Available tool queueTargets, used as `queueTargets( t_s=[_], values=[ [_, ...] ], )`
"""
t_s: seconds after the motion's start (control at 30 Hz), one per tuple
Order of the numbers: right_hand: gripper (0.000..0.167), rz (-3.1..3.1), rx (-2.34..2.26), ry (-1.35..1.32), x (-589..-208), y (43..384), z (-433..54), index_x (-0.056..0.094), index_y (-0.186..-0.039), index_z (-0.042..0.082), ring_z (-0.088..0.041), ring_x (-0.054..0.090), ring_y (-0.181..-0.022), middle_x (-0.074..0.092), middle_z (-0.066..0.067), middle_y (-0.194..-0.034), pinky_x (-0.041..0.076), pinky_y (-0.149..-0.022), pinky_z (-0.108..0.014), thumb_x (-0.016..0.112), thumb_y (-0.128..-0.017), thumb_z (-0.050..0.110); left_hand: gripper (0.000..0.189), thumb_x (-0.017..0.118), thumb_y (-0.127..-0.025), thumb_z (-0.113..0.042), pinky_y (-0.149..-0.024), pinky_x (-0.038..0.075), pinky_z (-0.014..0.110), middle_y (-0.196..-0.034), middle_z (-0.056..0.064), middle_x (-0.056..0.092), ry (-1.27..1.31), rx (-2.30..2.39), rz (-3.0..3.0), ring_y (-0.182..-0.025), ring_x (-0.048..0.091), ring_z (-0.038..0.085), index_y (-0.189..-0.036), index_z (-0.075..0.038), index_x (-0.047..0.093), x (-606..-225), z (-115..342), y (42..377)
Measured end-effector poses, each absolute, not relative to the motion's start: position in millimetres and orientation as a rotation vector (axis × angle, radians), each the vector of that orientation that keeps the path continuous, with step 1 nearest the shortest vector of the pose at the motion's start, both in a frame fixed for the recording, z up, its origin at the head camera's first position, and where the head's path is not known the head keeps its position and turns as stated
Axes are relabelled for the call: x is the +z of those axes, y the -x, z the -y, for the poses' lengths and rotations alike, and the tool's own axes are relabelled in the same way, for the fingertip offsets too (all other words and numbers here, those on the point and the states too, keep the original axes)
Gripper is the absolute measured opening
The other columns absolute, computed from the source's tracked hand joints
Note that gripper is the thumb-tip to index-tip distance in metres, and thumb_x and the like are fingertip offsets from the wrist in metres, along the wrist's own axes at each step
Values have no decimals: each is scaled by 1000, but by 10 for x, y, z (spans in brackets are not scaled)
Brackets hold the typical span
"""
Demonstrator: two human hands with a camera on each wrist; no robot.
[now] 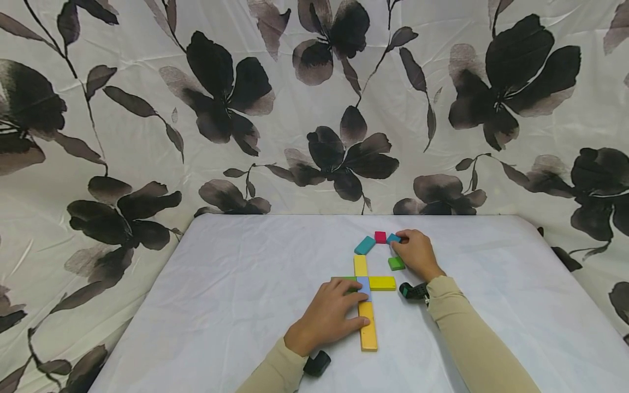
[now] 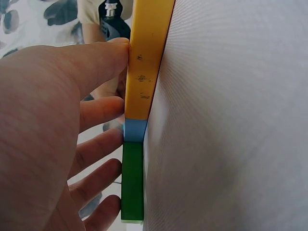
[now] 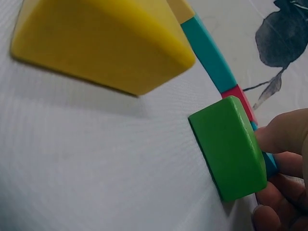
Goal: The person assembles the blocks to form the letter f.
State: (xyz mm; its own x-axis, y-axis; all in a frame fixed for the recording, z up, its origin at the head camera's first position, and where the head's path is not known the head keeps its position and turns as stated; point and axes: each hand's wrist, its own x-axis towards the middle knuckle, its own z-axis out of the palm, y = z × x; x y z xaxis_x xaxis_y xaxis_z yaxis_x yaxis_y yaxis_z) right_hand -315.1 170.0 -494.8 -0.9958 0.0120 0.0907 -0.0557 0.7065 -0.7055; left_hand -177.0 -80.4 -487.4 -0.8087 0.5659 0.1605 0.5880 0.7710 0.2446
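My left hand (image 1: 326, 314) rests with its fingers spread over a cross of flat blocks. Its thumb touches the long orange-yellow block (image 1: 368, 333), while the other fingertips lie on the light blue block (image 1: 363, 284) and the green block (image 2: 132, 183), which the hand partly hides in the head view. Farther back, my right hand (image 1: 417, 255) pinches a small blue block (image 1: 393, 238) between thumb and fingers. That block sits beside a red block (image 1: 380, 237), followed by a slanted teal block (image 1: 365, 245). Just nearer than the right fingers is a small green block (image 1: 396, 263).
One yellow block (image 1: 361, 266) stretches from the cross up to the teal block; another yellow block (image 1: 382, 283) extends right. Dark wrist devices show below both wrists. The white-covered table (image 1: 236, 273) meets a floral cloth (image 1: 344, 109) at its back edge.
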Motion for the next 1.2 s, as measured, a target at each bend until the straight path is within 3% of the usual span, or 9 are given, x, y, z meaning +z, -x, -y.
queueTargets(
  t_s=[1.2],
  values=[
    [42,2879,1045,-126,-4938,3186,-1730,64,-131,-4,-31,54,-97,60,-19,-109,47,-88,-46,63,-96,19,49,65,-91,-59,-104,40,41,-137,-8,54,950,-452,2879,-128,44,15,-130,-29,68,-4873,810,1779]
  ],
)
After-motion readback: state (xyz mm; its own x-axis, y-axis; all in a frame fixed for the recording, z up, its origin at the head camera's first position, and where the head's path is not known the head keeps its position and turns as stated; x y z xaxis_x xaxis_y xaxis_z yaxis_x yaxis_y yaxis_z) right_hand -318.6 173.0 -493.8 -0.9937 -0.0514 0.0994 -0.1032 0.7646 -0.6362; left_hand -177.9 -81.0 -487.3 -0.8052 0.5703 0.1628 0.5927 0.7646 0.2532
